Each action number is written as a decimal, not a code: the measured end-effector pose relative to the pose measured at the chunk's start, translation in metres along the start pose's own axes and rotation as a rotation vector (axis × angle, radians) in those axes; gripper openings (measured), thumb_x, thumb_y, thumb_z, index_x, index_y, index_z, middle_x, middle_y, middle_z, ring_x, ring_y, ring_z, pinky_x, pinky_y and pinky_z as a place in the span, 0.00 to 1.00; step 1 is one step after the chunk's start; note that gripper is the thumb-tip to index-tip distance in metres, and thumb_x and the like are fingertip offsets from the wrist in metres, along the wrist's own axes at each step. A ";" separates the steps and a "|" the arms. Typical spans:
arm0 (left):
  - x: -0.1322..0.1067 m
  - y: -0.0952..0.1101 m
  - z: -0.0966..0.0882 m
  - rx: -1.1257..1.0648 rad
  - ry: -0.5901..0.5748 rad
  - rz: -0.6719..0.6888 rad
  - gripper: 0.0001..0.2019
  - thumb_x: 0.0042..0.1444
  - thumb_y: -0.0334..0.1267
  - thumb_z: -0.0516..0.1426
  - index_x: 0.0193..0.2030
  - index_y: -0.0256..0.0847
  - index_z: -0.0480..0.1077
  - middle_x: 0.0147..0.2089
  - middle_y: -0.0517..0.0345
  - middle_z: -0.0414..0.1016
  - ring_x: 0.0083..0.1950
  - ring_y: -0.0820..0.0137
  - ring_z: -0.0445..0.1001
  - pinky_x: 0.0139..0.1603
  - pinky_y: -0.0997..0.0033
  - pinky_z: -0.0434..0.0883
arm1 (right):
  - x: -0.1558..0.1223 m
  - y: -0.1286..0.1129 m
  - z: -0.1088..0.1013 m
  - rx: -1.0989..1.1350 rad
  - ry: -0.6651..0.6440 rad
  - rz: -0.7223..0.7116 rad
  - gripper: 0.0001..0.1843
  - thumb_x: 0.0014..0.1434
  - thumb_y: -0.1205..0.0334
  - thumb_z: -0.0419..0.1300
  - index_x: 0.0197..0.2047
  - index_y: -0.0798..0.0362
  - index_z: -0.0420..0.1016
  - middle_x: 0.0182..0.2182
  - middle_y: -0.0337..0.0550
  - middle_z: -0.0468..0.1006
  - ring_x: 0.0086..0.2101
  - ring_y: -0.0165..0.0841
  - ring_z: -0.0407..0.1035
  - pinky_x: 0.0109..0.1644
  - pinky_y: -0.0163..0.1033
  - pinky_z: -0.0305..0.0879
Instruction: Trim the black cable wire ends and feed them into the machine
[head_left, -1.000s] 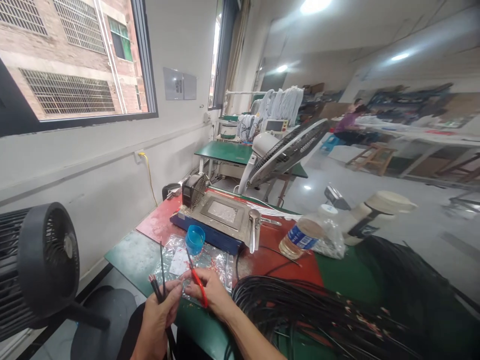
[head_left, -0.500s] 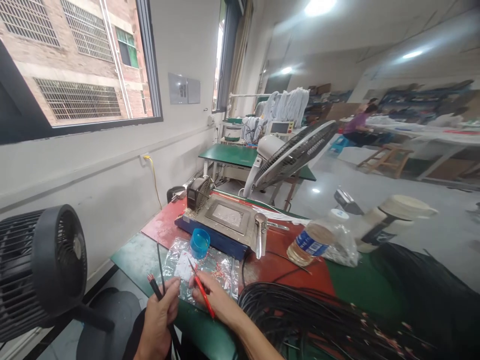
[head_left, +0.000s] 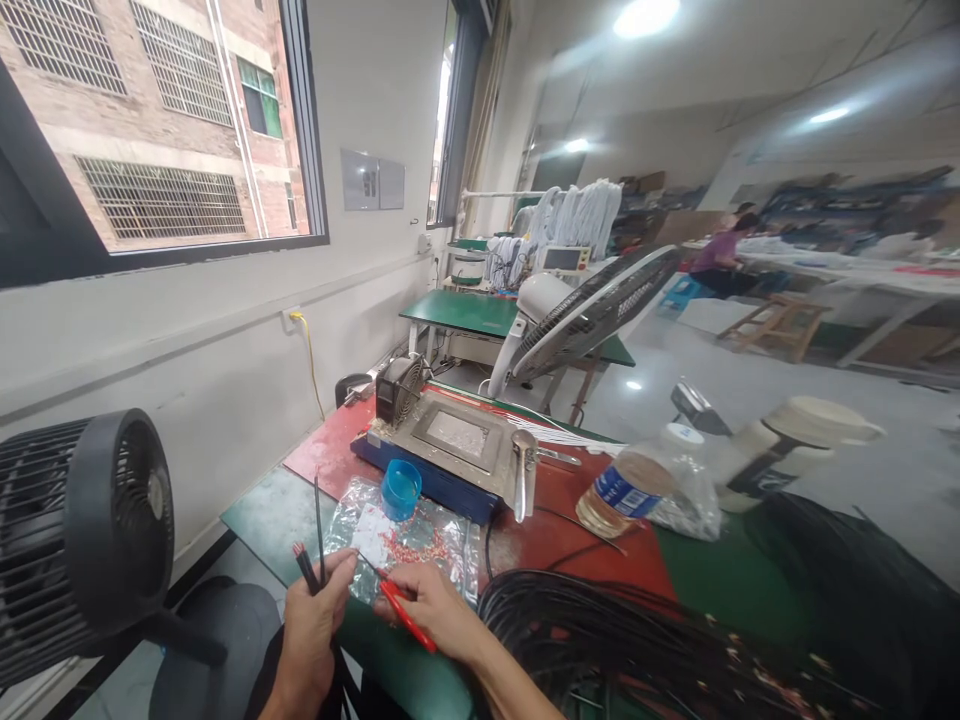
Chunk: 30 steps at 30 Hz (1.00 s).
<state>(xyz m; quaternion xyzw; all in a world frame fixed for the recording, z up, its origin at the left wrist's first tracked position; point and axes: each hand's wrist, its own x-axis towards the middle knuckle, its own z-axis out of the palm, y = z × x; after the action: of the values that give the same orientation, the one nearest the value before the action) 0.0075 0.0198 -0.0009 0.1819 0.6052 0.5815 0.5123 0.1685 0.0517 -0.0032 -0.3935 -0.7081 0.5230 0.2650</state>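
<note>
My left hand [head_left: 319,610] is closed around several black cables [head_left: 307,570], whose upper ends show reddish strands. One thin cable [head_left: 318,520] stands up apart from the thicker ones. In my right hand [head_left: 427,600] are red-handled pliers [head_left: 409,618], their dark narrow tip pointing up and left toward my left fingertips. Whether the tip touches a wire is too small to tell. Below and beyond the hands lies a clear plastic bag [head_left: 465,560], with small red and pale bits [head_left: 420,550] scattered on it. A blue round cup [head_left: 401,490] stands on its far part.
Behind the cup sits a blue-sided heating device [head_left: 427,470], a spoon [head_left: 523,470] on its right edge. Coiled black cables [head_left: 585,620] cover the right front. A bottle [head_left: 622,490] and jug [head_left: 787,445] stand beyond. Fans [head_left: 120,520] flank the table; a person [head_left: 720,260] sits far off.
The pliers have tilted leftward, their tip now nearer my left fingers, and a second red handle shows. My left hand keeps its hold on the cables.
</note>
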 end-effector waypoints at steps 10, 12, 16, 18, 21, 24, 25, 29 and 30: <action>0.002 0.003 0.002 0.055 -0.078 0.013 0.24 0.29 0.47 0.70 0.33 0.31 0.77 0.15 0.70 0.53 0.17 0.81 0.51 0.17 0.81 0.49 | 0.000 0.005 -0.001 -0.022 -0.001 0.040 0.25 0.50 0.47 0.60 0.17 0.54 0.55 0.17 0.32 0.54 0.21 0.23 0.48 0.23 0.31 0.42; 0.002 0.003 0.002 0.063 -0.076 0.013 0.24 0.29 0.46 0.70 0.33 0.31 0.77 0.15 0.70 0.54 0.17 0.81 0.52 0.17 0.81 0.50 | 0.000 0.004 -0.001 -0.022 0.003 0.052 0.24 0.50 0.48 0.60 0.17 0.54 0.55 0.16 0.32 0.54 0.21 0.23 0.48 0.22 0.31 0.41; 0.004 0.001 0.003 0.057 -0.093 0.009 0.25 0.30 0.47 0.70 0.33 0.30 0.76 0.16 0.70 0.53 0.17 0.81 0.50 0.17 0.81 0.48 | 0.001 0.003 -0.001 -0.047 0.026 0.075 0.23 0.49 0.51 0.61 0.16 0.54 0.54 0.15 0.32 0.53 0.20 0.23 0.48 0.21 0.31 0.40; 0.006 -0.001 0.003 0.049 -0.114 0.007 0.25 0.30 0.48 0.69 0.33 0.30 0.76 0.15 0.71 0.50 0.16 0.82 0.49 0.16 0.81 0.45 | 0.002 0.003 0.000 -0.050 0.028 0.077 0.24 0.48 0.52 0.61 0.15 0.54 0.54 0.15 0.32 0.52 0.19 0.23 0.47 0.21 0.31 0.39; 0.007 -0.005 0.003 0.030 -0.144 0.004 0.24 0.32 0.48 0.69 0.34 0.30 0.75 0.16 0.72 0.49 0.17 0.82 0.47 0.17 0.81 0.43 | 0.002 0.004 0.002 -0.032 0.047 0.079 0.23 0.48 0.53 0.61 0.14 0.54 0.54 0.14 0.32 0.52 0.19 0.23 0.47 0.21 0.31 0.39; 0.007 -0.009 0.001 0.009 -0.224 -0.008 0.24 0.37 0.48 0.68 0.36 0.31 0.74 0.18 0.72 0.49 0.17 0.82 0.45 0.17 0.81 0.41 | 0.003 0.007 0.003 0.005 0.090 0.076 0.25 0.48 0.50 0.62 0.14 0.55 0.55 0.13 0.32 0.52 0.19 0.23 0.48 0.21 0.31 0.40; 0.006 -0.011 0.000 -0.003 -0.257 -0.010 0.23 0.39 0.48 0.67 0.37 0.31 0.74 0.18 0.72 0.49 0.18 0.82 0.44 0.17 0.81 0.41 | 0.004 0.008 0.003 0.038 0.105 0.063 0.25 0.48 0.48 0.62 0.14 0.55 0.55 0.14 0.32 0.53 0.19 0.23 0.48 0.22 0.31 0.41; -0.002 -0.015 -0.002 -0.045 -0.375 -0.024 0.20 0.44 0.46 0.66 0.39 0.33 0.74 0.20 0.67 0.55 0.19 0.81 0.48 0.18 0.81 0.45 | 0.004 0.007 0.003 0.338 0.140 0.079 0.25 0.49 0.40 0.59 0.20 0.56 0.64 0.12 0.31 0.56 0.16 0.22 0.49 0.20 0.30 0.43; -0.004 -0.016 -0.001 -0.048 -0.395 -0.032 0.19 0.44 0.45 0.66 0.39 0.34 0.74 0.20 0.66 0.56 0.20 0.81 0.49 0.19 0.81 0.47 | 0.004 0.006 0.003 0.418 0.141 0.103 0.26 0.49 0.39 0.59 0.21 0.56 0.66 0.12 0.30 0.57 0.15 0.22 0.49 0.19 0.30 0.43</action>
<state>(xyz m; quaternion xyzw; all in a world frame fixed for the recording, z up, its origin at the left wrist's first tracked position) 0.0141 0.0117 -0.0139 0.2705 0.4816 0.5406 0.6345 0.1661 0.0545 -0.0101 -0.4016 -0.5431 0.6422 0.3626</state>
